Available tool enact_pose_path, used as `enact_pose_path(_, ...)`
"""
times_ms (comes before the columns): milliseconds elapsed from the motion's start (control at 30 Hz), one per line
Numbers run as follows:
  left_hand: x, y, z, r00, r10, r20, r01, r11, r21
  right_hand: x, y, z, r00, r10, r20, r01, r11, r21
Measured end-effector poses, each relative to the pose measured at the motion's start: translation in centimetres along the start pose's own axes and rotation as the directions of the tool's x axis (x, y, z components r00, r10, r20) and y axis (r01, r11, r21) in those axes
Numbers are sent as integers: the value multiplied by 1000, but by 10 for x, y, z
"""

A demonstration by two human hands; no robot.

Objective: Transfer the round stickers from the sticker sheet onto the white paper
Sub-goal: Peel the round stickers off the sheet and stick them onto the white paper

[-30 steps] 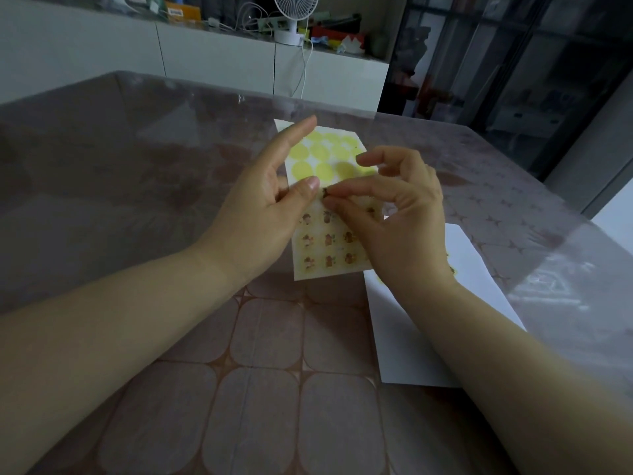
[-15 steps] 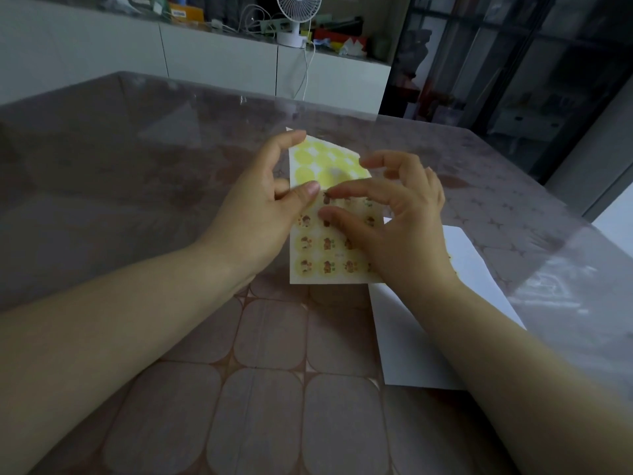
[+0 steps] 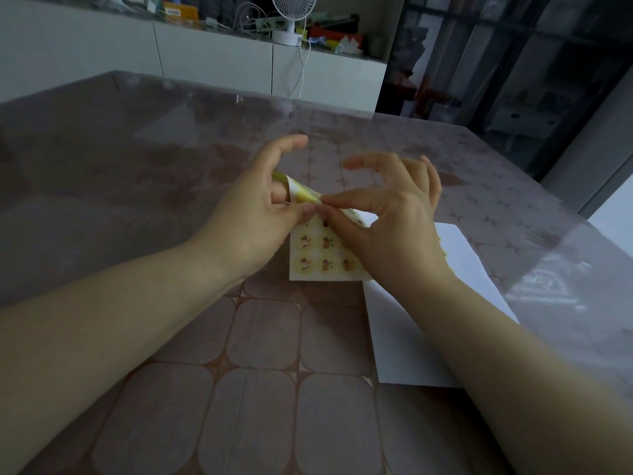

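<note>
The sticker sheet [image 3: 325, 262] was held over the desk [image 3: 137, 200], between the two hands and just left of the white paper [image 3: 404, 330]. It was clamped in the grip of the left hand [image 3: 253, 214], thumb in front and fingers behind, with its upper part bent back over those fingers. The bend was judged deliberate: a sheet curled away like that lets a sticker's rim lift off the backing so that it can be caught.

The grip of the right hand [image 3: 394, 228] was closed, thumb tip to forefinger tip, right at the fold, with the other fingers spread and raised out of the way. A round sticker was probably being pinched there, though the spot was too small and dim for that to be confirmed.

The white paper was laid flat on the desk close by, presumably so that each sticker could be carried across in a short move. Part of it was covered by the right forearm. A few yellowish marks beside the wrist could have been stickers already placed, but they were mostly hidden. The sheet's right side was hidden behind the right hand as well.
</note>
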State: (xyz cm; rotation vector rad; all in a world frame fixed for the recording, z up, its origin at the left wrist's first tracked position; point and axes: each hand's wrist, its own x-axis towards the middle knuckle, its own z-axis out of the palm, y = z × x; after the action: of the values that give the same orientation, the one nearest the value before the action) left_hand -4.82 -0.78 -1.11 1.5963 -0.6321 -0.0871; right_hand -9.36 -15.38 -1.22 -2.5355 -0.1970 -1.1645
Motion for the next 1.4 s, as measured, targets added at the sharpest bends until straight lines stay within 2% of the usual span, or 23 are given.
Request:
enact_pose_path(233,0,-1,0,999,22,29,-23,999,37,1,0,-4,1000,5,5,-5,1000,-1)
enact_pose_path(500,-3,1,0,997,35,64,-35,999,-6,4,7,-9,998,67,-8,-66,993,97)
enact_pose_path(633,-3,0,-1,996,47,76,-50,998,47,4,7,-14,996,72,55,-83,969,234)
enact_pose_path(800,-2,1,-1,997,31,63,-34,998,44,5,2,-19,969,176,174,-228,908,352)
enact_pose_path(1067,-5,3,1,999,-6,34,2,995,102,4,0,-22,958,171,231,-251,889,383)
enact_pose_path(1200,-7,6,2,999,12,36,-18,988,152,4,-3,-21,932,282,229,-356,832,425)
enact_pose_path(1400,-8,10,2,995,97,-2,-91,947,308,4,-5,-19,832,462,306,-554,696,456)
